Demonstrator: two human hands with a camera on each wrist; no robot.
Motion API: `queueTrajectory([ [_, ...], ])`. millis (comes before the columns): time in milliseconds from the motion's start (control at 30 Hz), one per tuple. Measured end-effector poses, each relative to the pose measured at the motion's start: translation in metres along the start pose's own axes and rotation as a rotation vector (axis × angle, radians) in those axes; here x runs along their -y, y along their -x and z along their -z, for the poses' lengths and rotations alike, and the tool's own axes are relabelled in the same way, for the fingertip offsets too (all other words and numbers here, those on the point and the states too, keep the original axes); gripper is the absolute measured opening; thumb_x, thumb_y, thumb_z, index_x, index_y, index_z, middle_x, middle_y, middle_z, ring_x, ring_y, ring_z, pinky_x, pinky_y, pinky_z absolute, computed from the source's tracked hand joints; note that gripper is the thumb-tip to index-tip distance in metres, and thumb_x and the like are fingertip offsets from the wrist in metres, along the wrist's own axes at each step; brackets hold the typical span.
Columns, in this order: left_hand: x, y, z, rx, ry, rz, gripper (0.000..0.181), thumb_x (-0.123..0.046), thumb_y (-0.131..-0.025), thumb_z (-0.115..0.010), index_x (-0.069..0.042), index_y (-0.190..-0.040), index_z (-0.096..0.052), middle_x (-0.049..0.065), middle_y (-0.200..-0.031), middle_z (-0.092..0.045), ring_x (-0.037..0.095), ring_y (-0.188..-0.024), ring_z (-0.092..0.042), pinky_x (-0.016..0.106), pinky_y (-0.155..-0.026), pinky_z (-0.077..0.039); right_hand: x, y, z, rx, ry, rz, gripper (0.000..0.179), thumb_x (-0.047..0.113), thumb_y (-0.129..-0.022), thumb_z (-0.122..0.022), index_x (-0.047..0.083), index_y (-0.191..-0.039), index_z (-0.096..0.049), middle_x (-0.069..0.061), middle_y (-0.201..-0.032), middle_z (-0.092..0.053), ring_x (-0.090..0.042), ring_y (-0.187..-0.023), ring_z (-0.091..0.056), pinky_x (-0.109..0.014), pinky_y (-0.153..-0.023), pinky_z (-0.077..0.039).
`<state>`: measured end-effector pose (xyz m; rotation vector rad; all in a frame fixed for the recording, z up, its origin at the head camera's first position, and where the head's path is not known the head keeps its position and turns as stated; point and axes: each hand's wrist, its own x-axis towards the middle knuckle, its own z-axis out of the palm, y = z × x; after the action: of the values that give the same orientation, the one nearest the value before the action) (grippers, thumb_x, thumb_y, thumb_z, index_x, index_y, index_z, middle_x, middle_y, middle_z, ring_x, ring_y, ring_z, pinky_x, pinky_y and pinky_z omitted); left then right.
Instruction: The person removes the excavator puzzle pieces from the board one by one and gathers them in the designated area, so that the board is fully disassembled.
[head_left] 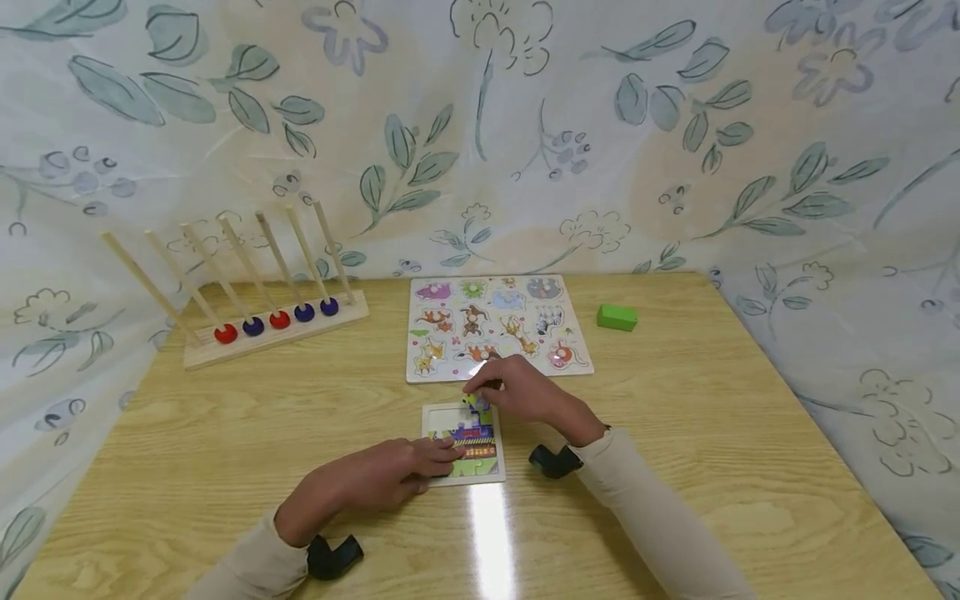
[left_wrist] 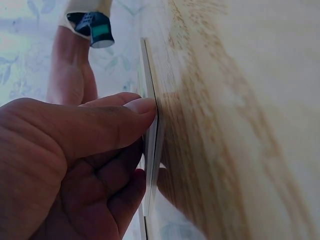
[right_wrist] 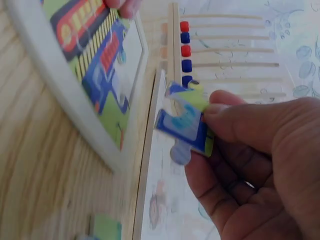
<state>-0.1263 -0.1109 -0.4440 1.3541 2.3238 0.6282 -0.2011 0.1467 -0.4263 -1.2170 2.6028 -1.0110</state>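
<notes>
W/ my right hand (head_left: 525, 392) I'm pinching a flat blue-and-green jigsaw pc (right_wrist: 186, 125) btwn thumb & fingers, holding it raised near the far edge of a small square pale-rimmed puzzle tray (head_left: 499, 454). W/ my left hand (head_left: 378, 477) I'm gripping the tray's left edge, thumb at the rim, fingers bending over the picture, prob. to stop it sliding. The tray's lying flat on the light wood-grain table (head_left: 315, 408), its lower part showing a train-like print, bare white showing upper left.

AFAICT I'm on the fitting step, w/ the puzzle part-filled; next move's prob. calling for turning the pc so tab & notch match the gap, then pressing it flush. Can't tell its exact spot.

Around: a white rectangular animal-puzzle board (head_left: 450, 375) is lying just beyond the tray, maybe crowding my right knuckles. A bright green rectangular block (head_left: 617, 317) is sitting near its right side. A pale wooden rod rack (head_left: 210, 352) w/ red & blue beads is standing well off left, not blocking anything.
</notes>
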Motion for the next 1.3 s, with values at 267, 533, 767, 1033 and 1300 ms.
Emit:
queueTrajectory([
  [267,-0.001,0.0,0.001,0.0,0.01,-0.009,0.042,-0.001,-0.097,-0.055,-0.004,-0.139,-0.054,0.003,-0.149,-0.043,0.024,-0.137,-0.037,0.043,-0.106,-0.037,-0.006,0.01,0.008,-0.011,-0.021,-0.076,0.018,-0.003,-0.093,-0.062,0.002,-0.104,-0.075,-0.003,-0.099,-0.072,-0.009,-0.085,-0.063,-0.025,-0.071,-0.051],
  [533,-0.001,0.0,0.001,-0.003,0.006,0.007,0.042,-0.003,-0.098,-0.055,-0.006,-0.14,-0.054,0.002,-0.15,-0.042,0.023,-0.138,-0.036,0.044,-0.107,-0.036,-0.013,0.026,0.021,-0.01,-0.02,-0.13,0.019,-0.003,-0.093,-0.061,0.002,-0.103,-0.075,-0.004,-0.099,-0.071,-0.016,-0.089,-0.065,-0.027,-0.074,-0.052],
  [767,-0.002,0.0,0.001,-0.008,-0.007,-0.007,0.041,-0.003,-0.098,-0.054,-0.005,-0.139,-0.054,0.003,-0.15,-0.042,0.024,-0.138,-0.037,0.044,-0.107,-0.037,-0.024,0.04,0.031,-0.036,-0.028,-0.129,0.019,-0.005,-0.092,-0.06,0.002,-0.102,-0.076,-0.005,-0.098,-0.071,-0.016,-0.087,-0.065,-0.028,-0.071,-0.052],
  [1033,-0.001,0.001,0.0,-0.011,-0.016,-0.004,0.041,-0.002,-0.098,-0.053,-0.005,-0.139,-0.053,0.002,-0.15,-0.042,0.024,-0.138,-0.037,0.045,-0.107,-0.036,-0.034,0.053,0.041,-0.043,-0.038,-0.199,0.019,-0.006,-0.09,-0.061,0.0,-0.102,-0.075,-0.006,-0.097,-0.071,-0.016,-0.085,-0.064,-0.027,-0.069,-0.051],
  [1300,-0.001,0.001,-0.001,-0.028,-0.025,-0.022,0.04,-0.002,-0.097,-0.054,-0.003,-0.138,-0.055,0.004,-0.148,-0.044,0.026,-0.137,-0.039,0.045,-0.107,-0.036,-0.044,0.058,0.045,-0.009,-0.037,-0.239,0.017,-0.005,-0.09,-0.063,0.002,-0.098,-0.076,-0.003,-0.092,-0.07,-0.01,-0.074,-0.057,-0.025,-0.063,-0.047],
])
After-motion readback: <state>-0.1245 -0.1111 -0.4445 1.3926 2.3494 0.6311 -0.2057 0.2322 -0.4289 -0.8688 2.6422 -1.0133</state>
